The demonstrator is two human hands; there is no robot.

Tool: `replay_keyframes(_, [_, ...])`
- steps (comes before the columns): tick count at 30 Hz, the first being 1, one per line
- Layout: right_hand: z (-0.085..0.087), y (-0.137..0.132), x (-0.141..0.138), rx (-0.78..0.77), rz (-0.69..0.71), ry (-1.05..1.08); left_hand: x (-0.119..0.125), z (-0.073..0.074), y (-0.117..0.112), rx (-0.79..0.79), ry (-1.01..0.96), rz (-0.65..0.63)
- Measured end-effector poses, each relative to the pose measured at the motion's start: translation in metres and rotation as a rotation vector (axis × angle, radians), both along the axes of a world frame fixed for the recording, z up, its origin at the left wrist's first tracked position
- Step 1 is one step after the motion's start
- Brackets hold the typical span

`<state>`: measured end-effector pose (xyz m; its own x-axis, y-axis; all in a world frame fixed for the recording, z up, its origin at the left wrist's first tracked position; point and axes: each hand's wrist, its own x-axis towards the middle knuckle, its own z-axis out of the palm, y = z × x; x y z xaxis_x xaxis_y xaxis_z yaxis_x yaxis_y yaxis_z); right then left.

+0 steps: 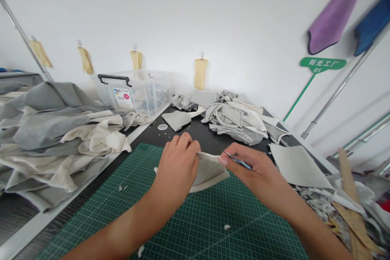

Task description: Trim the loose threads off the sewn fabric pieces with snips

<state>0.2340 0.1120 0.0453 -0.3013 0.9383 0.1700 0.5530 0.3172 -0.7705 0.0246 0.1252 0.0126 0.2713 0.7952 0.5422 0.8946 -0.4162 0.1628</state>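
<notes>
My left hand (176, 164) is closed, pinching the upper edge of a small grey fabric piece (209, 170) held just above the green cutting mat (189, 227). My right hand (252, 170) is closed too. It grips a thin blue-handled tool (239, 161), maybe small snips or tweezers, whose tip meets the fabric's top edge beside my left fingers. Both hands are close together over the far part of the mat.
A heap of grey and cream cloth (51, 138) lies at left, a clear plastic bin (134, 93) behind it. More fabric pieces (234, 118) pile on the black table at the back. A flat grey piece (295, 164) and wooden rulers (350, 203) sit at right. Rubber gloves (200, 72) hang on the wall.
</notes>
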Motion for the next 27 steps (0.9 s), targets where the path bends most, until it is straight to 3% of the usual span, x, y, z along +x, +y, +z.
replay_keyframes(8, [0.010, -0.002, 0.005, 0.054, -0.041, -0.039, -0.010, 0.002, 0.006, -0.071, -0.052, 0.112])
replay_keyframes(15, [0.021, -0.008, 0.019, 0.109, -0.095, -0.041, -0.021, 0.005, 0.016, -0.176, 0.039, 0.140])
replay_keyframes(23, [0.035, -0.009, 0.035, 0.220, -0.182, -0.029, -0.051, 0.004, 0.038, -0.168, 0.108, 0.238])
replay_keyframes(27, [0.037, -0.006, 0.050, 0.266, -0.270, -0.014, -0.071, 0.015, 0.043, -0.232, 0.034, 0.135])
